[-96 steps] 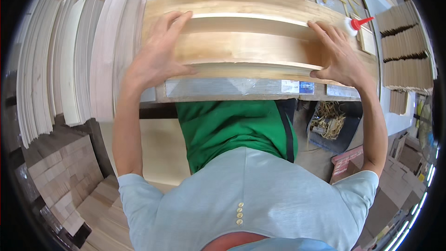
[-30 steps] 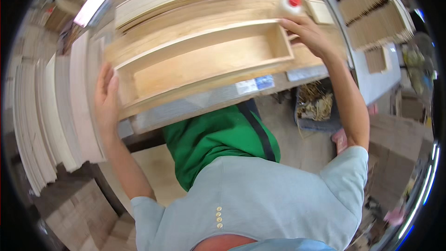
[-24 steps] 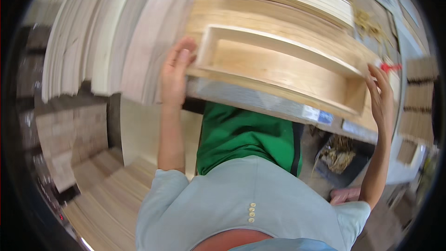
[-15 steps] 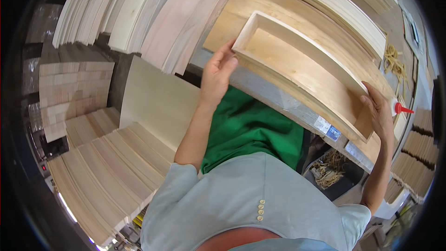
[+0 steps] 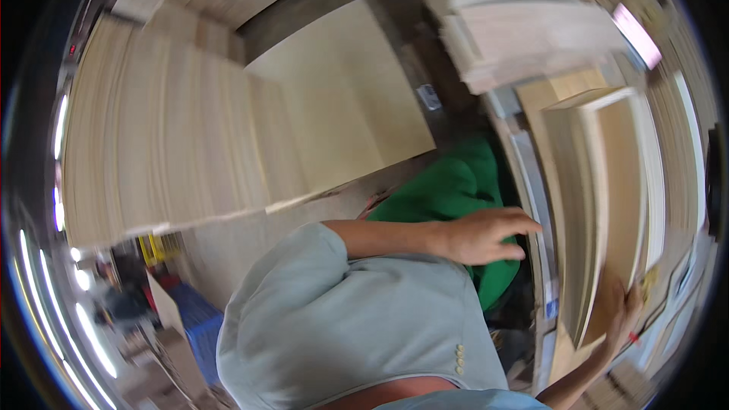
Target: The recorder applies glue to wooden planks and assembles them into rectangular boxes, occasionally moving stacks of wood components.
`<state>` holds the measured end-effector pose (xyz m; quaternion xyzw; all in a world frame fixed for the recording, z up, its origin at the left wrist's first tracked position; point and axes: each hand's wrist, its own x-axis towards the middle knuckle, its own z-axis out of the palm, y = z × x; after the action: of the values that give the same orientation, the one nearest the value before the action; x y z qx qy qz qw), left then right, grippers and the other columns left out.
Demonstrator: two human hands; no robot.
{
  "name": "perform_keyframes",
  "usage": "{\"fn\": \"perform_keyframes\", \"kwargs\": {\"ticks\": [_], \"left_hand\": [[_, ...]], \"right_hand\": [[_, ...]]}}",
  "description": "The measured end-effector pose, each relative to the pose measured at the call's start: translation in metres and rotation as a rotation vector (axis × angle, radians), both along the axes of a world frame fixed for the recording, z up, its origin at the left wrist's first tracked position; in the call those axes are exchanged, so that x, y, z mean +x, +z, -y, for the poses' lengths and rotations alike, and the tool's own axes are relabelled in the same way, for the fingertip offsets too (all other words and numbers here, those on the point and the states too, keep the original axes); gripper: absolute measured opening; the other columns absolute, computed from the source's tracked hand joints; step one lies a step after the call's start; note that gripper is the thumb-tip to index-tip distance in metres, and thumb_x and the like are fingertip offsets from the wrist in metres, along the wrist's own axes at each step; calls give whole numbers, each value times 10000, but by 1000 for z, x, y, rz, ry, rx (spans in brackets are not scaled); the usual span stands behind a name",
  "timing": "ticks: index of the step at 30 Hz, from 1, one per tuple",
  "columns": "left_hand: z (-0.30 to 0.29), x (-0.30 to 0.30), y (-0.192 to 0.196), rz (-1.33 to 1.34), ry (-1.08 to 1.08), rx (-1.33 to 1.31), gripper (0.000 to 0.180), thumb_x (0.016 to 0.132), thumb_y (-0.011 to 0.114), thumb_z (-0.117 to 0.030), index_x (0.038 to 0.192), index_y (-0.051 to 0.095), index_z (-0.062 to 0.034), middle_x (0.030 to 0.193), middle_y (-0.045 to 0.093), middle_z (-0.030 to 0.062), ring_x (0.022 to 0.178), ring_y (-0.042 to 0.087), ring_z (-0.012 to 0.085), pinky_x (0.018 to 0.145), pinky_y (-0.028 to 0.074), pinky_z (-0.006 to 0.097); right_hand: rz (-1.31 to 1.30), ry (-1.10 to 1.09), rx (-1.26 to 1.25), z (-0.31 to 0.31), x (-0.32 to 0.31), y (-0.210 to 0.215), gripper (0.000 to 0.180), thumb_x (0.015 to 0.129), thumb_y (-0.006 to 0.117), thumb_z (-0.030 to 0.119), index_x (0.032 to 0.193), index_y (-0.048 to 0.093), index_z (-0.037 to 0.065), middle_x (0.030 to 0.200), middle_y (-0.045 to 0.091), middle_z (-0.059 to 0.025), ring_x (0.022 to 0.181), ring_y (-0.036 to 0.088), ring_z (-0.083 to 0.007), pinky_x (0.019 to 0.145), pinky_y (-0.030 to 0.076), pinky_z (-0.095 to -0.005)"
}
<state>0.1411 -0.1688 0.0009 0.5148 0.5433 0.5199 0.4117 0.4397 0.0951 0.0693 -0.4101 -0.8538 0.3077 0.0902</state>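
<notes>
Handling step, apparently: wooden box [image 5: 569, 182] is lying over the worktop [image 5: 530, 182]; right hand [image 5: 626, 310] is touching its near end, grip unclear (blur). Left hand [image 5: 486, 235] is hovering empty, fingers parted; two-handed steadying would be requiring its contact.

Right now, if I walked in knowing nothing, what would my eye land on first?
Probably the bright green cloth right of centre, with the left hand in front of it, holding nothing. Next might come the long open wooden box on the right, with the right hand at its lower end. Pale stacked boards fill much of the left side.
</notes>
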Motion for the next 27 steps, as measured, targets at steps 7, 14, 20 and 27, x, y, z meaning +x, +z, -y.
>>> {"fn": "perform_keyframes", "kwargs": {"ticks": [7,14,20,27], "left_hand": [[61,-36,82,-429,644,411,1003,714,786,-362,1439,210,22,1383,279,268,1252,338,385,992,368,444],[126,-114,117,-700,1413,184,619,869,607,-219,1359,330,41,1211,534,232,1092,545,307,909,440,387],[199,-145,290,-1174,1678,-228,319,811,545,-209,1047,623,-10,996,666,202,946,633,333,827,490,399],[241,-128,399,-1286,1638,-563,279,860,580,-118,1117,650,-35,1023,681,92,899,630,171,811,490,328]], "right_hand": [[-443,65,-119,103,-199,48,342,954,549,156,1228,543,-50,1147,600,-121,1004,559,-161,848,462,-282],[-747,662,140,238,-351,66,422,912,530,59,1314,453,-43,1217,561,-256,1099,580,-358,902,462,-382],[-975,1008,-146,260,-359,83,473,903,606,153,1319,460,-20,1201,582,-212,1057,603,-311,869,480,-360],[-546,1077,-388,235,-351,-31,316,918,587,84,1212,553,-27,964,683,-133,906,652,-152,785,503,-269]]}}
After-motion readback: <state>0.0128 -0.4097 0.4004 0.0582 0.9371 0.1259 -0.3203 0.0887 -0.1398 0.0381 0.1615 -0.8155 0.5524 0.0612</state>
